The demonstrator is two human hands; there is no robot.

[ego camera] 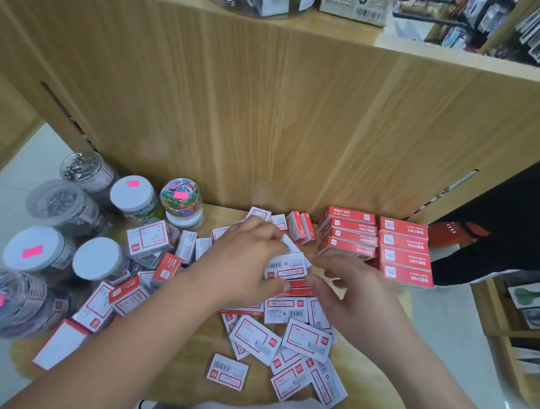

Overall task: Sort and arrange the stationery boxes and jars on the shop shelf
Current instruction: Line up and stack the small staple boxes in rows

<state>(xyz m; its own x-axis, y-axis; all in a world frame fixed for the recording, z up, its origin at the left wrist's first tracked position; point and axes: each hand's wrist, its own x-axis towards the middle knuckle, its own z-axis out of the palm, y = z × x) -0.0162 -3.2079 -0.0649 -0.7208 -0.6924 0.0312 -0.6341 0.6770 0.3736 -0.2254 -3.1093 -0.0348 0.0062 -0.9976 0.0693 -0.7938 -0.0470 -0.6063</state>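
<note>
A small white-and-red cardboard box (284, 265) is pinched at centre by fingers of the left hand (249, 260); those of the right hand (351, 296) — blurred — cannot be judged. Seven round plastic jars (97, 257) are grouped at nine o'clock, eight long red boxes (405, 257) at three.

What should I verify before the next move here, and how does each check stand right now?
1. Left hand grips the white box: ok.
2. Right hand has a grip: cannot tell, its fingers are blurred.
3. Red box stack is neatly lined up at the right: ok.
4. Loose boxes are sorted: not ok, they lie scattered.
5. Jars are grouped at the left: ok.
</note>
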